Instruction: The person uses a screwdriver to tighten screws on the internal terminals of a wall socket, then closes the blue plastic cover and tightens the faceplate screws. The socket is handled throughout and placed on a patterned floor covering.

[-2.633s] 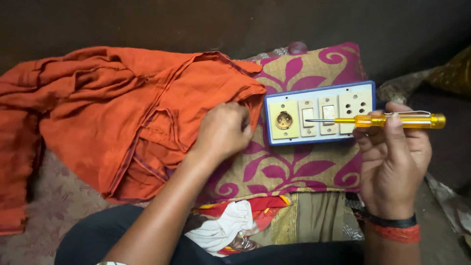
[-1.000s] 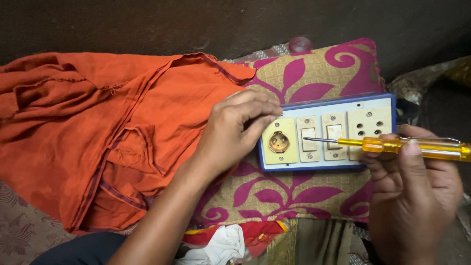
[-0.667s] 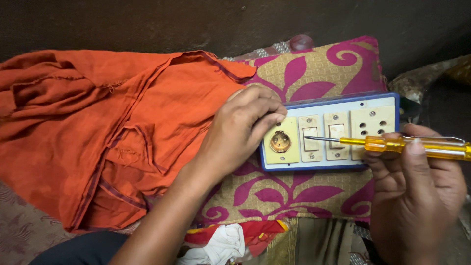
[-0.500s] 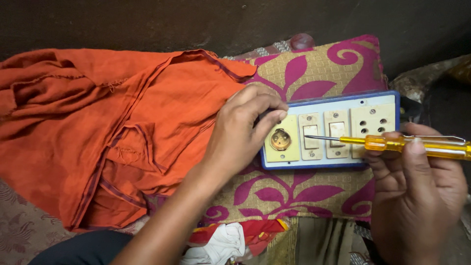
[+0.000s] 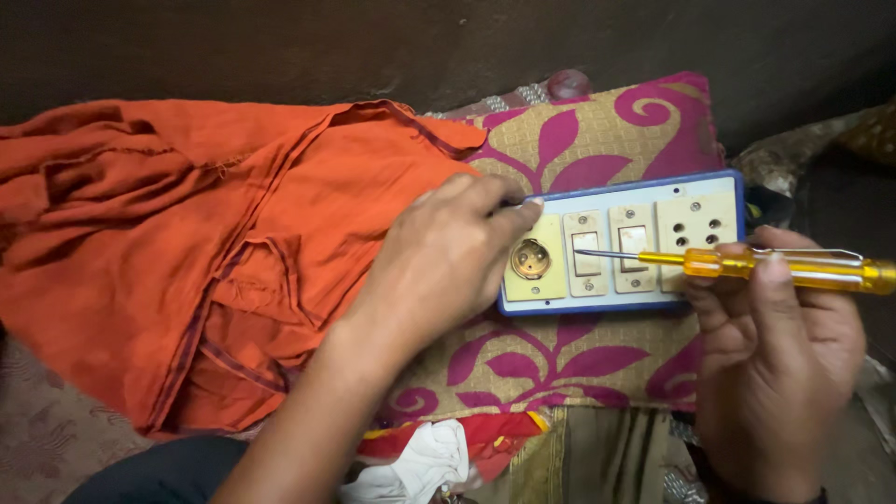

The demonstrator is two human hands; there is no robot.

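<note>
here the switchboard [image 5: 623, 241], a flat rectangular plastic box with a blue rim and cream plates, lies on a cushion [image 5: 597, 345] woven in tan with magenta leaf shapes. its plates carry a round brass-coloured socket at the left, two rocker switches in the middle and a pin socket at the right. the left hand [image 5: 446, 261] rests on the board's left end, fingers curled over the upper corner, its grip pressing rather than closed around anything. the right hand [image 5: 779, 359] has its grip closed on a screwdriver [image 5: 747, 264] with a clear yellow handle, its thin metal shaft lying across the switches. a crumpled orange cloth [image 5: 187, 252] spreads left of the cushion, partly under the left forearm.
</note>
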